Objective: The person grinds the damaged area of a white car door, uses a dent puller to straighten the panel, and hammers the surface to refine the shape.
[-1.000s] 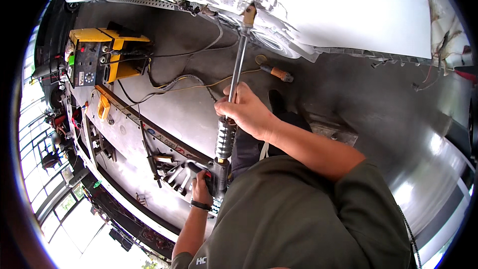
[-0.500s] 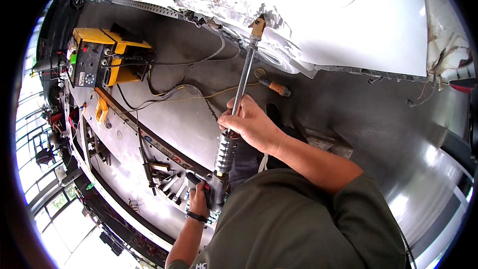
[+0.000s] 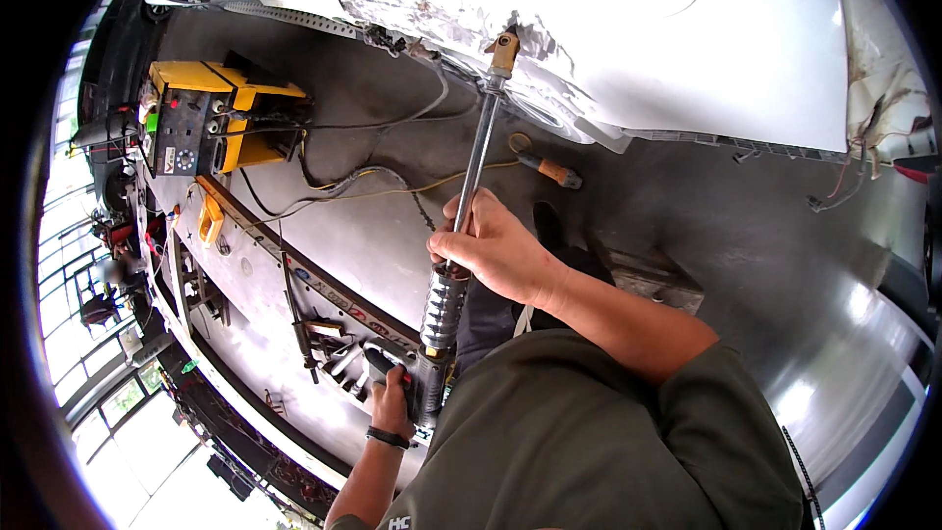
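Note:
A slide-hammer dent puller (image 3: 482, 142) runs from near my body up to a white car body panel (image 3: 677, 49). Its brass-coloured tip holder (image 3: 503, 54) ends at the bare, scuffed metal patch (image 3: 412, 0) on the panel; actual contact at the tip is hard to make out. My right hand (image 3: 496, 247) has its fingers closed around the steel rod, just above the ribbed sliding weight (image 3: 444, 309). At the tool's rear end, my left hand (image 3: 391, 400) is wrapped around the black pistol grip, partly hidden by the handle.
A yellow and black welding machine (image 3: 191, 123) stands at the left, with cables trailing over the floor. An orange angle grinder (image 3: 554, 173) lies below the panel. Left of me, a rail (image 3: 324, 285) and several hand tools lie near a long bench. A low wooden stool (image 3: 643, 275) is by my legs.
The view has shifted slightly, so the background sits a little further right and lower. Both hands keep their hold on the dent puller, with hardly any movement.

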Demonstrator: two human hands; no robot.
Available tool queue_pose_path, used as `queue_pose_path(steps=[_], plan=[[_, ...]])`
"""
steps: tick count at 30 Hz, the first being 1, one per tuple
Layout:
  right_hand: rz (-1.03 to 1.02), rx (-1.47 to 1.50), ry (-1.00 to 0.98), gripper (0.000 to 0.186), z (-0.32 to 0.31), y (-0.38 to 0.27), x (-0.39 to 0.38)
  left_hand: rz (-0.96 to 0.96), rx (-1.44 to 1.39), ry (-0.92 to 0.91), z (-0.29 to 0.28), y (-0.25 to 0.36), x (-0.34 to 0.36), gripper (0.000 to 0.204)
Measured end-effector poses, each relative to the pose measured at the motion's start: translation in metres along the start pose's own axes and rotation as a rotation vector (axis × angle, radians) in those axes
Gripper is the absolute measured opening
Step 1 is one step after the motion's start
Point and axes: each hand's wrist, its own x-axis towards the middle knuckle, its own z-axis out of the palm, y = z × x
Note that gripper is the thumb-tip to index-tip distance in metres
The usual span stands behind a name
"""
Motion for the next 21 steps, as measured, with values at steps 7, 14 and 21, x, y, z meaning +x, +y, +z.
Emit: queue_pose_path(steps=[7, 14, 21], plan=[[0.015, -0.023, -0.012, 0.033, -0.004, 0.006, 0.003, -0.038, 0.092, -0.044, -0.012, 0.010, -0.008, 0.033], [0.098, 0.478, -0.093, 0.017, 0.031, 0.031, -0.001, -0.118, -0.166, -0.319, -0.026, 0.015, -0.014, 0.043], [0.012, 0.489, 0.059, 0.023, 0.004, -0.006, 0.031, -0.039, -0.134, -0.240, -0.025, -0.010, 0.012, 0.029]])
